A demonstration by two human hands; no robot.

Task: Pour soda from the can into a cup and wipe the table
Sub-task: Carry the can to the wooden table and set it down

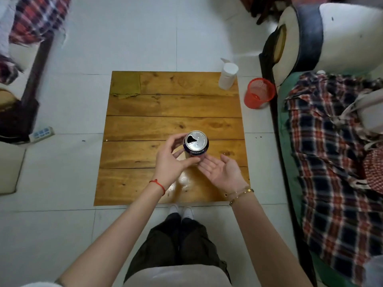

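Note:
An opened soda can (196, 143) with a dark blue side stands upright over the middle of the wooden table (145, 129). My left hand (173, 160) grips it from the left, thumb on the near side and fingers curled round the far side. My right hand (222, 169) lies palm up just right of and below the can, fingers straight, their tips close to the can's base. A green cloth (125, 83) lies flat at the table's back left corner. No cup shows plainly. A glossy patch (184, 181) shines on the table near its front edge.
A white cylindrical container (227, 76) with a white sheet sticking out of its top stands at the table's back right corner. A red mesh basket (259, 96) sits on the tiled floor to the right. A bed with a plaid cover (331, 141) runs along the right side.

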